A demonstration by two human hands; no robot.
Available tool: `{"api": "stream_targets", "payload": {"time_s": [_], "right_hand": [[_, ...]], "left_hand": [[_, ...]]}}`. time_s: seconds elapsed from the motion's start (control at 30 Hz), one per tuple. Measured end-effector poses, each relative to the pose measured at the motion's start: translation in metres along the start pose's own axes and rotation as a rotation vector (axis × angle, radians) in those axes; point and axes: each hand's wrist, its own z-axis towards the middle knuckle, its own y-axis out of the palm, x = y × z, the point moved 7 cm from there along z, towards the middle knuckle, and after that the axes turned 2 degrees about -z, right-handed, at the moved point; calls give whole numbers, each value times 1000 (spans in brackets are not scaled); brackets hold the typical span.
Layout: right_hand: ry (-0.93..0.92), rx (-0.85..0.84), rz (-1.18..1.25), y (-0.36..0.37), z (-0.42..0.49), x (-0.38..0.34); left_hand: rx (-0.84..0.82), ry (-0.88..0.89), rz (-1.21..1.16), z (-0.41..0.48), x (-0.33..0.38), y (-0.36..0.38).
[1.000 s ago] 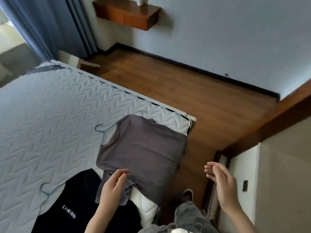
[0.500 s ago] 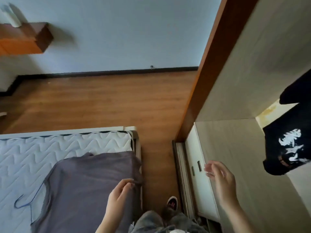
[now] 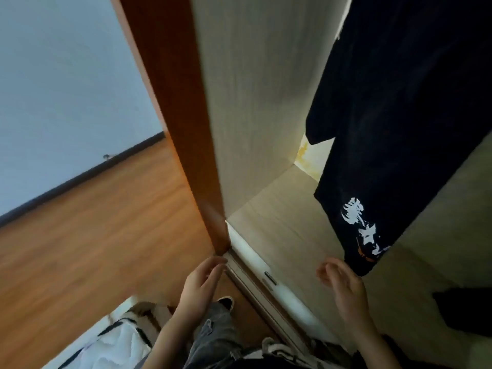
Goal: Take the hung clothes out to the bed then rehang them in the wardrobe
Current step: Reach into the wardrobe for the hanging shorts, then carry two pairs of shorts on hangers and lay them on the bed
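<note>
A black T-shirt [image 3: 399,123] with a white print near its hem hangs inside the open wardrobe [image 3: 255,102] at the upper right. My right hand [image 3: 343,291] is raised just below and left of the shirt's hem, fingers loosely curved, holding nothing. My left hand [image 3: 199,283] hovers in front of the wardrobe's brown frame [image 3: 181,123], fingers relaxed and empty. A corner of the bed's white quilted mattress [image 3: 117,344] shows at the bottom left. The grey shirt and the other clothes on the bed are out of view.
Wooden floor [image 3: 93,235] stretches left to a pale wall with a dark skirting board. The wardrobe's light inner shelf [image 3: 290,233] lies under the hanging shirt. A second dark garment [image 3: 466,307] lies on it at the right edge. My jeans-clad leg [image 3: 213,336] and shoe are below.
My view has swung right from the bed to the wardrobe. My left hand has let go of the grey shirt and lifted toward the wardrobe; my right hand has come close to the black shirt's hem.
</note>
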Motion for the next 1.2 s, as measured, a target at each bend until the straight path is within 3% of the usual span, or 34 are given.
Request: {"api": "stream_targets", "payload": {"time_s": [0.2,0.47,0.6,0.77,0.9,1.0,1.13,1.2], "right_hand": [[-5,452,141,-10,-8,-13],[-240,875,250,-65,-66,-114],[-409,1004,139,-114,-97,-202],[-678,1007,100,-159,-122,-305],[-726,976,116,-189,-116,-341],[-690,865,104,-199,-103,-348],[-696,910,168,-211,-102,-360],[-657,950,176,-221,-101,-365]], "left_hand": [[-394,121,85,91,52,9],[-713,628,49,130,226,54],[-749,909,-103,103,355,54],[-569,1091,-361,69,491,22],[-426,999,-572,58,566,2],[-581,815,-624,55,610,15],[-735,449,-848,74,631,51],[-722,432,-786,81,636,67]]}}
